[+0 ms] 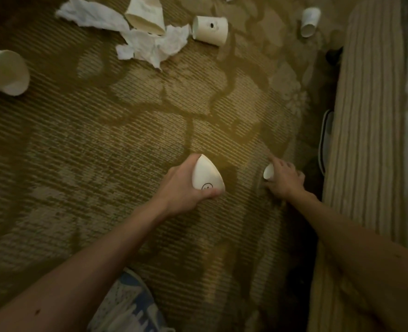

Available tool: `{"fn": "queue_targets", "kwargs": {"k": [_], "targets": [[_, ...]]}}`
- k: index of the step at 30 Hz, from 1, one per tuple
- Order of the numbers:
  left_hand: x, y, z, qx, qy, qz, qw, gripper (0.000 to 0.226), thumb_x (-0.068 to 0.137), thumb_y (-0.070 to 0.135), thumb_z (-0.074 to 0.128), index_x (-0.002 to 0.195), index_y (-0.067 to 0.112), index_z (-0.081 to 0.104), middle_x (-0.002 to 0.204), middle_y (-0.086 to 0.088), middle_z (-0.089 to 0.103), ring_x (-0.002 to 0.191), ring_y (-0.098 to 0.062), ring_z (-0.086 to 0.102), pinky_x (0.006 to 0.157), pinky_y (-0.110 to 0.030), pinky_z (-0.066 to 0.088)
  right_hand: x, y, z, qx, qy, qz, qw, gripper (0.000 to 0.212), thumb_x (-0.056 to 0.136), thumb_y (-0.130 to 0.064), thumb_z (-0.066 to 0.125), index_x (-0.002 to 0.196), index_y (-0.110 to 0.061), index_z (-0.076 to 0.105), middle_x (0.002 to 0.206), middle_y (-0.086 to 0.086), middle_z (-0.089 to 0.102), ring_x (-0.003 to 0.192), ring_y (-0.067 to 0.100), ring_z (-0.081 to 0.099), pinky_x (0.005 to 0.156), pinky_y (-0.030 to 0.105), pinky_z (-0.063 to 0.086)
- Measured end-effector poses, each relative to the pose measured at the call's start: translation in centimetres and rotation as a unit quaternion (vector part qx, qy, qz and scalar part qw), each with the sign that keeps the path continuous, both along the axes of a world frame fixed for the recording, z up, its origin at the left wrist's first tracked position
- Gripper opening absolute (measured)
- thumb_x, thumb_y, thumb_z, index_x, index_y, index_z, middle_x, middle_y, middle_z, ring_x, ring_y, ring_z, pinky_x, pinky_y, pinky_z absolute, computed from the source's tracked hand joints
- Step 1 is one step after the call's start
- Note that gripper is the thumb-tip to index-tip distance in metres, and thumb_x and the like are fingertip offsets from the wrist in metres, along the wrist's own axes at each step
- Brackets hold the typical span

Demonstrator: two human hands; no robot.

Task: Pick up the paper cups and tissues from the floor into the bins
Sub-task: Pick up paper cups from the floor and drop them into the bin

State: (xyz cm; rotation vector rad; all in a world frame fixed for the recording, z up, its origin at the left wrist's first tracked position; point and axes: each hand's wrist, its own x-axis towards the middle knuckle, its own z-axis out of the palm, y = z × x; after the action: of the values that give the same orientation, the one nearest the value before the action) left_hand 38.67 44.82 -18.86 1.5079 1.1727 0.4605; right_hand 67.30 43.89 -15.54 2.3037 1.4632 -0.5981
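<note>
So each hand has a cup. The squashed paper cup (207, 173) sits in the middle of the frame, a bit below center, gripped by the left hand (182, 185). The thumb is pressed on its lower edge right under a little round printed mark, and the other fingers curl around the far side, so most of the white face shows. Just to the right of it, the small paper cup (268, 172) pokes out of the left side of the right hand (285, 181) with its open mouth showing. The fingers are curled over the top of it and the rest of the cup is hidden under the hand. That hand is low over the carpet (102, 144), but I can't tell if it's touching.

More litter lies along the top of the frame:
- crumpled tissues (138, 39) at upper left of center
- a flattened cup (145, 14) lying on them
- a cup with a dark spot (210, 29) on its side just right of the tissues
- another cup (309, 21) further right
- a big cup (5, 70) on its side at the left edge

Striped fabric (368, 116) runs down the right side with a slipper (325, 142) tucked at its base. A sneaker (126, 305) shows at the bottom.
</note>
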Motion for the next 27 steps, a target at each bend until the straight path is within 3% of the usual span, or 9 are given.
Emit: {"fn": "queue_targets", "kwargs": {"k": [4,7,10,12,14,18,21,23,27], "targets": [[-1.1,0.1,-0.7,-0.046,-0.005,0.041,0.998,0.092,0.057,0.061,0.085,0.134,0.028,0.047,0.114,0.009,0.058,0.101,-0.014,0.056,0.083,-0.032,0.049,0.3,0.3,-0.6,-0.001,0.003,0.012,1.000,0.075,0.085,-0.029,0.070,0.147,-0.023,0.029,0.145,0.010,0.044,0.137,0.031,0.035,0.112,0.057,0.020],[-2.0,0.3,-1.2,-0.067,-0.001,0.049,0.997,0.073,0.052,0.058,0.089,0.110,0.027,0.060,0.102,0.009,0.064,0.094,-0.014,0.061,0.073,-0.031,0.053,0.5,0.3,-0.9,-0.010,0.011,-0.010,1.000,0.074,0.084,-0.035,0.072,0.145,-0.021,0.033,0.141,0.008,0.048,0.132,0.030,0.040,0.110,0.055,0.025],[-2.6,0.3,-1.5,-0.106,-0.024,0.075,0.991,0.059,0.047,0.050,0.094,0.091,0.025,0.064,0.086,0.010,0.069,0.079,-0.007,0.066,0.052,-0.024,0.054,0.1,0.3,-1.3,-0.014,0.027,-0.040,0.999,0.068,0.084,-0.039,0.071,0.140,-0.019,0.038,0.136,0.008,0.051,0.126,0.030,0.046,0.108,0.052,0.030],[-3.1,0.6,-1.7,-0.132,-0.042,0.083,0.987,0.053,0.047,0.046,0.095,0.085,0.024,0.066,0.080,0.011,0.070,0.071,0.000,0.066,0.051,-0.019,0.053,-0.8,0.7,-1.4,0.001,0.080,-0.100,0.992,0.071,0.083,-0.039,0.072,0.141,-0.015,0.039,0.135,0.009,0.051,0.119,0.029,0.050,0.102,0.051,0.040],[-3.6,0.7,-1.9,-0.165,-0.060,0.093,0.980,0.050,0.049,0.042,0.096,0.084,0.021,0.068,0.077,0.007,0.072,0.070,-0.002,0.068,0.052,-0.022,0.056,-1.9,1.2,-1.4,0.021,0.145,-0.153,0.977,0.064,0.084,-0.039,0.072,0.136,-0.011,0.045,0.127,0.009,0.054,0.109,0.025,0.055,0.090,0.043,0.049],[-4.4,0.7,-2.1,-0.203,-0.072,0.140,0.966,0.055,0.051,0.041,0.096,0.086,0.010,0.067,0.068,0.002,0.073,0.059,-0.006,0.069,0.045,-0.020,0.050,-5.3,2.2,-1.3,0.052,0.277,-0.201,0.938,0.049,0.085,-0.044,0.068,0.118,-0.009,0.060,0.101,0.003,0.069,0.089,0.018,0.067,0.070,0.032,0.054],[-5.3,0.7,-1.9,-0.204,-0.079,0.170,0.961,0.051,0.056,0.045,0.092,0.083,0.011,0.066,0.065,0.004,0.073,0.057,-0.007,0.070,0.045,-0.021,0.051,-9.6,3.5,-0.8,0.074,0.403,-0.237,0.881,0.047,0.086,-0.042,0.068,0.119,-0.010,0.062,0.102,0.006,0.074,0.093,0.021,0.071,0.080,0.038,0.058],[-5.9,0.7,-1.5,-0.199,-0.075,0.184,0.960,0.051,0.059,0.050,0.090,0.088,0.016,0.065,0.068,0.005,0.074,0.060,-0.008,0.071,0.048,-0.022,0.054,-12.3,4.4,-0.2,0.065,0.468,-0.223,0.853,0.039,0.089,-0.041,0.066,0.115,-0.011,0.064,0.104,0.008,0.074,0.098,0.022,0.071,0.087,0.040,0.056],[-7.9,0.5,-0.7,-0.197,-0.101,0.160,0.962,0.075,0.067,0.055,0.083,0.130,0.034,0.048,0.100,-0.002,0.069,0.078,-0.016,0.073,0.068,-0.038,0.062,-16.4,5.5,1.5,0.044,0.531,-0.190,0.824,0.034,0.090,-0.038,0.062,0.113,-0.012,0.064,0.101,0.009,0.075,0.094,0.022,0.072,0.075,0.034,0.058]]}}
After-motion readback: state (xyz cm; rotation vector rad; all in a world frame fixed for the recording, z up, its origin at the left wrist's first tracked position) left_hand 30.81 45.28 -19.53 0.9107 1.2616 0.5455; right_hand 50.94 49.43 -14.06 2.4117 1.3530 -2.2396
